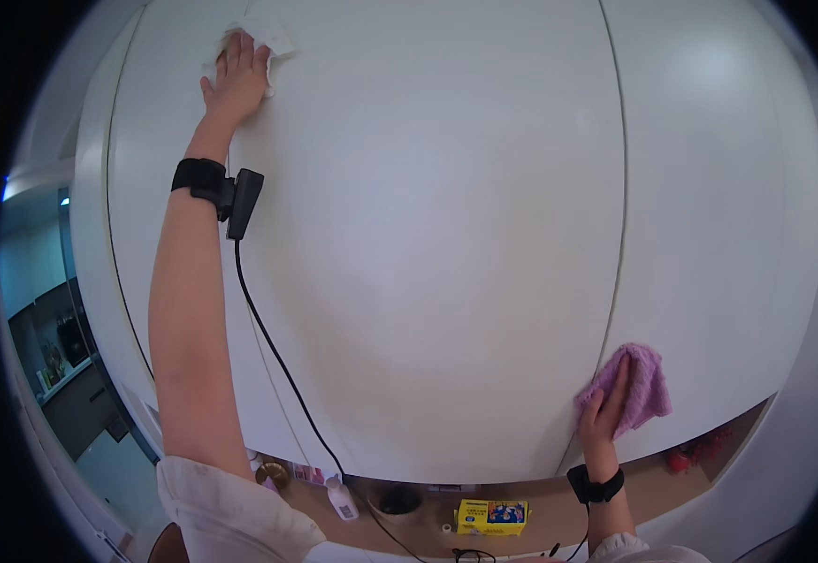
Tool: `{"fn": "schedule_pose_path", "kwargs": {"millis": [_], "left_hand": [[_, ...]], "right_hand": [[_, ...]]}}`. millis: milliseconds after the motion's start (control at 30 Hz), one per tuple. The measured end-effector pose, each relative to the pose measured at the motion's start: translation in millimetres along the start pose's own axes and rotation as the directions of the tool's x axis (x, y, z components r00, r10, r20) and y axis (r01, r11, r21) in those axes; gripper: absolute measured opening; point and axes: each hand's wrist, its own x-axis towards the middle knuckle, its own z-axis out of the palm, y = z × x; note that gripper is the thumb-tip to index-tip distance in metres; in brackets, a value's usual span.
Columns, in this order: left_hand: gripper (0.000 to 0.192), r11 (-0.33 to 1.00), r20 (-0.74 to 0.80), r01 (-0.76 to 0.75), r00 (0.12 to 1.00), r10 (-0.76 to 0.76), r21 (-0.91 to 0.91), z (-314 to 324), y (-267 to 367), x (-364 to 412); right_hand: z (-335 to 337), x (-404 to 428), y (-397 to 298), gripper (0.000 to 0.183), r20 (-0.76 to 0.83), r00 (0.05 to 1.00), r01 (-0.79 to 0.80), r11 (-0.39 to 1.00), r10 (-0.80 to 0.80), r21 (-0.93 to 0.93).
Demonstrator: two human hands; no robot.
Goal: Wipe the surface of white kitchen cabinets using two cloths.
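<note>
My left hand [238, 81], arm stretched far up, presses a crumpled white wipe [278, 41] against the white cabinet door [437, 232]. Its fingers are spread over the wipe. Lower on the right, my right hand [602, 415] holds a fluffy purple cloth [649, 390] against the cabinet front. The cloth lies over the seam between the middle door and the right door [718, 211]; part of the thumb and a finger show in front of it. Each wrist wears a black strap, the left one carrying a black device [245, 204] with a cable.
Below the doors, a recessed brown shelf [423, 538] holds a white bottle [341, 498], a dark round bowl [398, 501], a yellow printed box [492, 517] and a red object [678, 459]. The black cable [289, 373] hangs from the left wrist across the doors.
</note>
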Motion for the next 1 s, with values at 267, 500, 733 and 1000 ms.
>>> {"fn": "schedule_pose_path", "kwargs": {"millis": [267, 500, 733, 1000], "left_hand": [[0.055, 0.98, 0.066, -0.145, 0.988, 0.137, 0.14, -20.4, 163.9, -32.8], [0.055, 0.881, -0.126, -0.43, 0.902, 0.413, -0.196, -52.4, 323.3, -61.4], [0.052, 0.775, -0.256, -0.591, 0.803, 0.538, -0.224, -36.8, 362.7, -96.5], [0.05, 0.777, -0.132, -0.586, 0.81, 0.572, -0.231, -50.4, 244.4, -62.2]], "right_hand": [[0.0, -2.1, 2.9, 0.053, 0.004, 1.0, 0.02, 1.0, -0.02, -0.009], [-1.1, 0.8, 1.6, 0.055, 0.063, 0.998, 0.033, 0.999, -0.032, -0.017], [-9.2, 0.7, 4.9, 0.058, 0.147, 0.988, 0.047, 0.998, -0.04, -0.044], [-13.0, -2.0, -2.4, 0.059, 0.126, 0.992, 0.037, 0.996, -0.026, -0.087]]}}
